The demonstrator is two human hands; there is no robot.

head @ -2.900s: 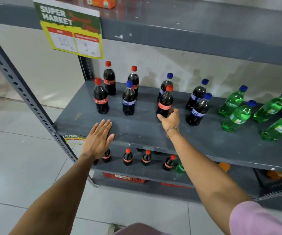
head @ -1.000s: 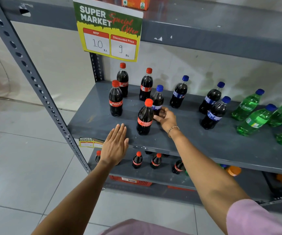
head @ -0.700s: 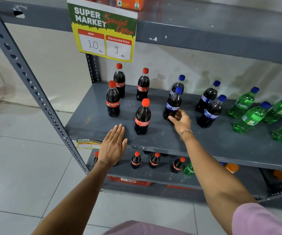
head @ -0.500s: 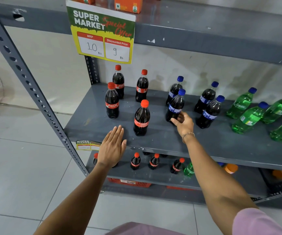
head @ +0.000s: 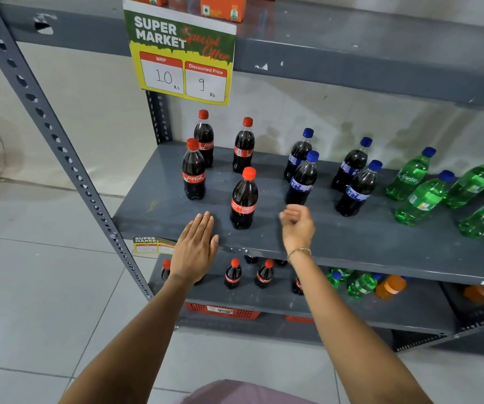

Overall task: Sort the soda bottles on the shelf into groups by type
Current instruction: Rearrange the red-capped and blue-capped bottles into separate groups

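On the grey shelf (head: pixel 351 240) stand several red-capped cola bottles at the left, the nearest one (head: pixel 244 199) at the front. Several blue-capped dark bottles stand in the middle; the front left one (head: pixel 302 179) is just beyond my right hand. Green Sprite bottles (head: pixel 421 199) fill the right. My right hand (head: pixel 296 225) hovers over the shelf's front, fingers loosely curled, holding nothing. My left hand (head: pixel 195 247) lies flat, fingers together, on the shelf's front edge, left of the nearest cola bottle.
A "Super Market" price sign (head: pixel 181 53) hangs from the upper shelf. The slotted grey upright (head: pixel 57 141) runs diagonally at the left. The lower shelf (head: pixel 264 301) holds more red-capped, green and orange bottles. Tiled floor lies to the left.
My right hand slid a blue-capped bottle to the right into the blue-capped group, let it go and drew back toward the shelf's front. The left hand stayed put.
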